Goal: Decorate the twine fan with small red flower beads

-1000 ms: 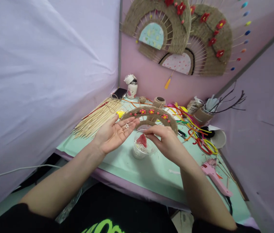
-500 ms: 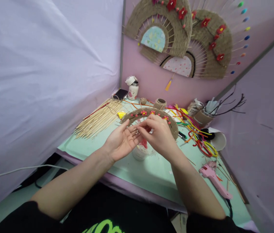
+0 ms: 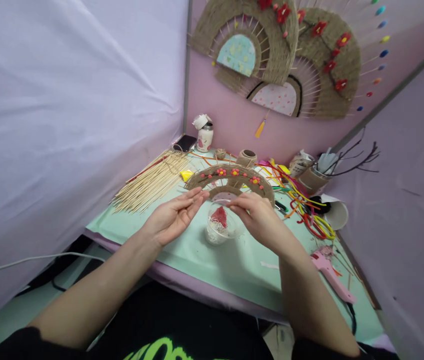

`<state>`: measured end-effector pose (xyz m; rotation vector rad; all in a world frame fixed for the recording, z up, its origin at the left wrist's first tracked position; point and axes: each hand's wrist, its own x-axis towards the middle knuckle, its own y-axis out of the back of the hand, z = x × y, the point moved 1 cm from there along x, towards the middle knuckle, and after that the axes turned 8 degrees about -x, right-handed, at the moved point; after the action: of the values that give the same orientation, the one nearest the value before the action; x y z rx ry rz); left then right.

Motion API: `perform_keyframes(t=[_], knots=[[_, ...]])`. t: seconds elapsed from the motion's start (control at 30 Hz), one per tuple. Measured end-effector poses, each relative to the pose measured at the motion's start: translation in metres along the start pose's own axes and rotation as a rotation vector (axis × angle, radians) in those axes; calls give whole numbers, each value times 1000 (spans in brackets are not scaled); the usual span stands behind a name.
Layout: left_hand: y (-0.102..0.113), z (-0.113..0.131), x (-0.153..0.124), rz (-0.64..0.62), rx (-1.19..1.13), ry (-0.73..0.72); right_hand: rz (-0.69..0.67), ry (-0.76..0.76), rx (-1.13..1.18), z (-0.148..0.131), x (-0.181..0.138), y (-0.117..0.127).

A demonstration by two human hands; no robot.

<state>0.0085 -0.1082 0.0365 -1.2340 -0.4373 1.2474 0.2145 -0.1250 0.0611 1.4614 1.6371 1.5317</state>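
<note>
My left hand (image 3: 176,215) is held palm up above the table, its fingers stretched out and slightly cupped. Whether small bits lie on its fingers is too fine to tell. Opposite it, my right hand (image 3: 259,220) has its thumb and fingertips pinched together over the rim of a clear plastic cup; anything between them is too small to make out. Small white beads and a red clump fill part of the cup (image 3: 215,237), which stands between my hands. Just behind lies a twine-wrapped fan (image 3: 206,179) with red flowers and thin sticks.
Thin wooden sticks (image 3: 147,185) lie at left, near a phone (image 3: 185,143) and a white jar (image 3: 204,138). A twine roll (image 3: 247,158) stands behind the fan. Coloured pipe cleaners (image 3: 319,231) and a pink glue gun (image 3: 332,276) are on the right. Larger fans (image 3: 279,55) hang on the wall.
My hands have drawn apart, the left one leftward and the right one rightward. The cup and the fan's flowers now show between them. White bits seen at my left fingers are no longer visible.
</note>
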Motion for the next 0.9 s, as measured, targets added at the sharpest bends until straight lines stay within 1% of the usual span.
perform_keyframes(t=[0.03, 0.1, 0.2, 0.3, 0.4, 0.47, 0.53, 0.63, 0.67, 0.7, 0.8, 0.9], knots=[[4, 0, 1, 19, -1, -3, -25, 3, -18, 1, 0, -3], [12, 0, 4, 54, -6, -5, -13, -8, -8, 0, 0, -5], [22, -2, 7, 120, -18, 16, 79, -57, 60, -5, -4, -4], [30, -4, 11, 182, -52, 63, 185, -102, 119, -4, -22, 1], [39, -3, 17, 137, -81, 88, 266, -194, 115, 16, -60, 7], [45, -2, 22, 101, -83, 74, 298, -335, 26, 42, -96, 12], [51, 0, 27, 101, -104, 52, 331, -513, -146, 74, -137, 18], [59, 1, 31, 124, -144, 29, 229, -751, -339, 118, -193, 23], [61, 1, 32, 131, -151, 24, 194, -799, -385, 130, -207, 23], [62, 1, 33, 138, -153, 22, 149, -816, -409, 138, -217, 22], [67, -1, 34, 154, -135, 28, 60, -841, -437, 154, -231, 13], [70, -2, 35, 165, -105, 23, 26, -908, -422, 161, -229, 2]])
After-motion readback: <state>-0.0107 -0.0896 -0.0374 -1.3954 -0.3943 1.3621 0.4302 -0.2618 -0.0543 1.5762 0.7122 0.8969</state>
